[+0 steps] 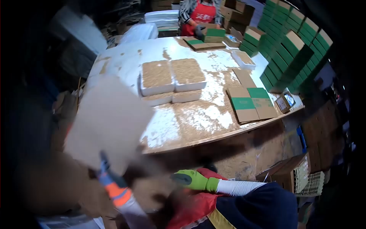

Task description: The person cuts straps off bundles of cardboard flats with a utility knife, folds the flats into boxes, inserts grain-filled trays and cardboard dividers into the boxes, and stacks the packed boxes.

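Note:
A pale, flat board or sheet (110, 118), blurred by motion, is held up at the left side of the table. My left hand (108, 171), in a dark blue glove with an orange cuff, grips its lower edge with the thumb on the near face. The other fingers are hidden behind it. My right hand (188, 179), in a green glove with a dark patch, is close to my body below the table edge. Its fingers are curled or blurred, and I cannot make out anything in them. White trays (156, 89) filled with brown grainy material stand on the table beyond.
Brown grains cover much of the white table (164, 126). Flattened green-and-brown cartons (251, 103) lie at its right, near a tall stack of green boxes (286, 53). Across the table, a person in a red apron (202, 14) handles a carton (213, 34). An opened cardboard box (284, 173) is at lower right.

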`<state>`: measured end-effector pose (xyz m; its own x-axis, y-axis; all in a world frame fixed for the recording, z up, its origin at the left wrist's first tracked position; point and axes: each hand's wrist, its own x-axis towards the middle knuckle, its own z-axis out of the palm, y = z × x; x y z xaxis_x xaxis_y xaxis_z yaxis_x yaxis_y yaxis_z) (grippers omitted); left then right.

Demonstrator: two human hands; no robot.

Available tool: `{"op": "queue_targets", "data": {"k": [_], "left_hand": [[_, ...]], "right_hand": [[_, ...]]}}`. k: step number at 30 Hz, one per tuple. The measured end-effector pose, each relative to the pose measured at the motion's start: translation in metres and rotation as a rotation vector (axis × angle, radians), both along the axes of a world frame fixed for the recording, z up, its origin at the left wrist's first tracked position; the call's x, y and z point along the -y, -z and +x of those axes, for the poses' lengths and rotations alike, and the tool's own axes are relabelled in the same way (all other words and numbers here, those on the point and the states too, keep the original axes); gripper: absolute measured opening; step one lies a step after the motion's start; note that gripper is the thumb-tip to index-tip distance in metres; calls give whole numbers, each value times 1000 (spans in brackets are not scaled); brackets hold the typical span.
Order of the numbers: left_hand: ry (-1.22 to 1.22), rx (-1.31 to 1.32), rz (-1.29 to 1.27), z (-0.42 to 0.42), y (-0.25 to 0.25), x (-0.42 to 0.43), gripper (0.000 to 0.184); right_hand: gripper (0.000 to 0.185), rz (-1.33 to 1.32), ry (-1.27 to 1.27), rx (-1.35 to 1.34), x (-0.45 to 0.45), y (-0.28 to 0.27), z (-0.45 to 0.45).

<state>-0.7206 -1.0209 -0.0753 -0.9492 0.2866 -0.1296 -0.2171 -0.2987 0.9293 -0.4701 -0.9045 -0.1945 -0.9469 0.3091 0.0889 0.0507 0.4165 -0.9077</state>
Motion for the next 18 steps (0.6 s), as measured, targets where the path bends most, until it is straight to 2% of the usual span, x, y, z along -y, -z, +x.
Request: {"op": "queue_targets", "data": {"k": [1, 2, 5, 6, 7, 8, 9, 10, 11, 13, 14, 15, 16, 17, 18], "left_hand": [[131, -33, 199, -1, 34, -45, 45], [238, 32, 240, 31, 29, -103, 46], [418, 117, 232, 115, 42, -257, 48], [550, 197, 230, 134, 59, -305, 48], [600, 372, 108, 158, 46, -348, 43], [623, 494, 112, 179, 50, -393, 46], [672, 454, 125, 187, 75, -437, 49], [719, 413, 139, 196, 100, -481, 51], [710, 491, 39, 203, 95, -524, 54], [561, 673, 26, 218, 95, -592, 58], [633, 621, 142, 209, 135, -622, 52], [645, 575, 60, 206, 159, -632, 43], [656, 530, -23, 204, 181, -642, 35], [562, 500, -160, 215, 180, -633, 32], [468, 477, -305, 227, 178, -623, 29]], "right_hand": [[33, 55, -7, -12, -15, -6, 13], [33, 49, 15, -20, -32, -10, 29], [36, 117, 34, -88, -99, -26, 78], [38, 109, 80, -89, -129, -37, 98], [40, 97, 121, -87, -163, -49, 119], [43, 50, 137, 0, -202, -66, 141], [44, 67, 320, -20, -229, -35, 173], [47, -103, 364, 33, -267, -59, 193], [51, -46, 505, 45, -300, -34, 225], [48, -800, 740, -132, -365, -31, 281], [36, -19, 840, 53, -403, -34, 314], [46, 120, 961, 48, -439, -11, 350], [46, -11, 1106, -40, -472, 1, 377], [46, -150, 1248, -124, -500, 9, 401], [48, 71, 1348, 96, -525, 17, 422]]}}
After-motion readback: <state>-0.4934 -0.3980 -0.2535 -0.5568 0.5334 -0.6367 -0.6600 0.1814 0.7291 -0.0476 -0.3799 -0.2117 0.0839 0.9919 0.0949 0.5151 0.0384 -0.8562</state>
